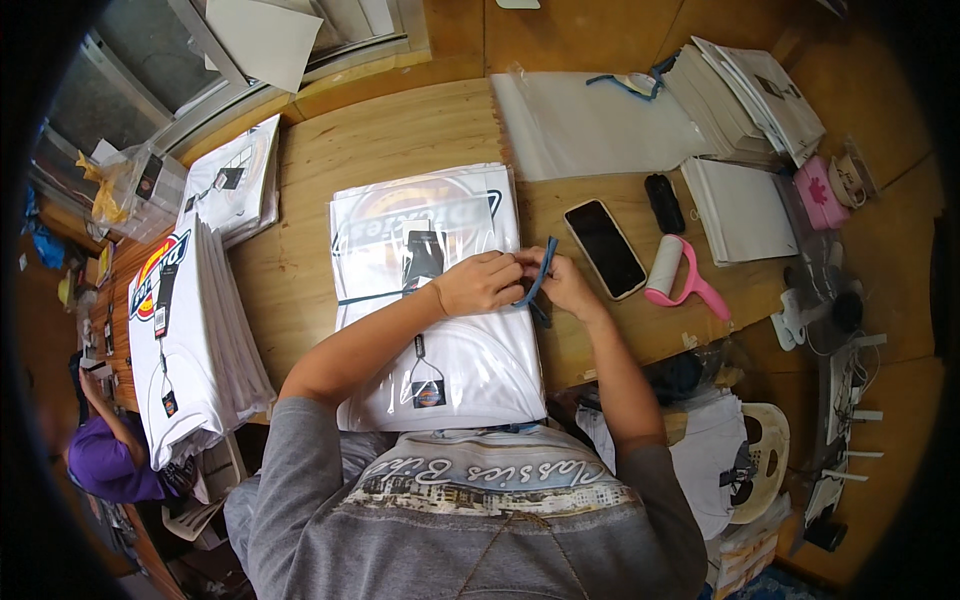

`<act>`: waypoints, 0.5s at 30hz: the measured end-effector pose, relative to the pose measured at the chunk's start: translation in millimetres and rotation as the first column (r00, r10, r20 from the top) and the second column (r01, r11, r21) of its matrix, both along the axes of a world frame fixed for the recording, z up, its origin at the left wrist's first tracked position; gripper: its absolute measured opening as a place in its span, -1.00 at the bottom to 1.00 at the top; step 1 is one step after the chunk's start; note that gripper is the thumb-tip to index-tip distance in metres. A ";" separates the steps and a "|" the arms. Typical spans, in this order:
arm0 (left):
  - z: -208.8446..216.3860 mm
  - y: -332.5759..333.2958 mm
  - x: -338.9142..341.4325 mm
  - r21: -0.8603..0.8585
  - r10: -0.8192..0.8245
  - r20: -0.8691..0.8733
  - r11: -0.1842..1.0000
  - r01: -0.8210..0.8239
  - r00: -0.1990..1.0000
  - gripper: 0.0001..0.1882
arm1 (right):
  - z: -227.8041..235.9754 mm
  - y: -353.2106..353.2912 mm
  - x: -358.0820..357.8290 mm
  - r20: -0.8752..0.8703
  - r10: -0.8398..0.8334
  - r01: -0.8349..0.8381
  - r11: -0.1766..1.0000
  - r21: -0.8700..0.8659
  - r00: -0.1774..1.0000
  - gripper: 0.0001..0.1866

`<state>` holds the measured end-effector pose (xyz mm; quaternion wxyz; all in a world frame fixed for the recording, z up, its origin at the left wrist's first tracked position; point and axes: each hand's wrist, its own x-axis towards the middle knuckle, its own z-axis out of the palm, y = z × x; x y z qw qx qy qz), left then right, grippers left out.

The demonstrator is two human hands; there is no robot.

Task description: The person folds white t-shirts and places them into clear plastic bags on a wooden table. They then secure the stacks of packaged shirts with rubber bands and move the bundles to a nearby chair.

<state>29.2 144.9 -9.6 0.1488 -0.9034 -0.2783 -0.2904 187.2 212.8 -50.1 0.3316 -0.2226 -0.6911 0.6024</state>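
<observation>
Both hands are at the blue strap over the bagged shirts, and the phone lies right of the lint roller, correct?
No: the head view shows the phone lying left of the lint roller. The left hand and right hand are indeed at the blue strap over the bagged shirts.

Single head view, left lens of a side-by-side fisheye pair. Worn on the head, looks steeply down over the wearer's chest [470,550] and out across the desk [390,120]. Upright, not mirrored. Close range: shirt stack [490,385] near mid-frame, forearms [625,385] reaching in from below. Very wide: takes in window [150,50] upper left and a co-worker [115,460] small at left. Straight edges bow toward the rim; dark round border cuts the corners.
</observation>
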 end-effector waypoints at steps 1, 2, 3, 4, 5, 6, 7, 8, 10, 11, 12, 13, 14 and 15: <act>0.5 0.3 0.0 0.000 -0.001 0.006 1.000 0.001 1.000 -0.88 | 1.1 0.7 1.7 0.034 0.036 -0.039 0.995 0.094 0.999 -0.95; 1.4 0.5 0.2 0.000 -0.003 0.012 1.000 0.003 1.000 -0.88 | 2.4 0.3 3.2 0.047 0.016 -0.018 1.000 0.026 0.999 -0.94; 1.8 0.6 0.5 0.000 -0.004 0.018 1.000 0.004 1.000 -0.88 | 4.3 -0.9 5.1 0.060 -0.002 0.005 0.999 -0.042 0.998 -0.92; 1.7 0.2 -0.1 0.000 0.000 0.017 1.000 0.000 1.000 -0.88 | 7.7 -1.5 5.7 0.073 -0.016 0.023 0.994 -0.108 0.997 -0.90; 1.0 -0.5 -0.4 -0.001 0.004 0.017 1.000 -0.004 1.000 -0.88 | 13.0 -0.2 8.1 0.121 -0.060 0.061 0.998 -0.007 0.991 -0.87; 0.5 -1.2 -1.0 -0.002 0.009 0.016 1.000 -0.009 1.000 -0.88 | 20.5 2.3 11.7 0.164 -0.108 0.093 0.991 0.096 0.980 -0.83; 0.4 -1.0 -1.0 -0.002 0.006 0.015 1.000 -0.006 1.000 -0.88 | 25.0 6.1 15.8 0.202 -0.164 0.124 0.972 0.200 0.966 -0.79; 0.4 -0.9 -1.0 -0.003 0.003 0.014 1.000 -0.003 1.000 -0.87 | 26.8 11.5 18.4 0.234 -0.201 0.115 0.935 0.335 0.951 -0.74; 0.5 -1.1 -1.0 0.004 0.011 -0.005 1.000 -0.011 1.000 -0.88 | 34.9 12.0 14.9 0.270 -0.064 -0.013 0.962 0.274 0.961 -0.75; 0.6 -1.8 -1.7 0.011 0.023 -0.024 1.000 -0.023 0.999 -0.89 | 37.7 10.5 13.1 0.284 0.005 -0.077 0.967 0.243 0.959 -0.76; 0.5 -2.5 -2.0 0.019 0.035 -0.042 0.999 -0.035 0.998 -0.90 | 31.4 9.3 10.2 0.222 0.025 -0.095 0.945 0.312 0.975 -0.77; 0.2 -1.6 -2.3 0.018 0.031 -0.041 0.999 -0.031 0.999 -0.90 | 23.9 8.6 5.3 0.162 0.046 -0.106 0.919 0.379 0.986 -0.77; -0.8 -0.9 -2.3 0.018 0.027 -0.039 0.999 -0.027 0.999 -0.90 | 18.9 8.5 3.8 0.104 0.072 -0.111 0.888 0.446 0.992 -0.78; -1.1 0.4 -2.2 0.017 0.023 -0.038 1.000 -0.022 0.999 -0.90 | 15.9 9.1 7.2 0.134 0.035 -0.081 0.932 0.353 0.990 -0.78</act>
